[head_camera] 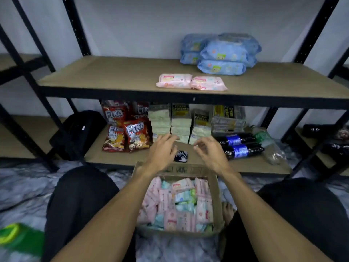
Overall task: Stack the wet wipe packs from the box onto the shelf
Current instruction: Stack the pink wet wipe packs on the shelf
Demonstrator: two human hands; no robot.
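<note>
Ok so your left hand (162,148) and right hand (209,152) are both empty right now, fingers loose and a bit curled, apart from each other, hovering over the far flap (186,148) of the box (215,188). I can't tell if the left fingertips actually touch the flap.

The wet wipe packs (181,203) are mostly down in the box between your knees, pink ones mixed with blue-green ones, crammed in tight. Two pink packs (174,80) already sit on the shelf (113,72) near its front edge, side by side and touching or nearly so.

Handling-wise, my guess is these are soft, squishy film pouches, light enough for one hand, with a bit of damp heft. The film looks slick, so don't pinch a corner or the crimped end seam, it'll flop or slide. Wrap your fingers across the short width at the middle, thumb on one flat face, fingers on the other. Nothing fragile, but squeezing hard will just buckle the pack.

Orientation: the ones in the box look like they're mostly standing on edge, jumbled, flat faces turned every which way, so you'll need to tip each one flat. The two on the shelf lie flat, printed face up, long axis running left to right along the front edge. Match that and stack on top of them. The blue packs (222,53) at the back right are piled the same way.
</note>
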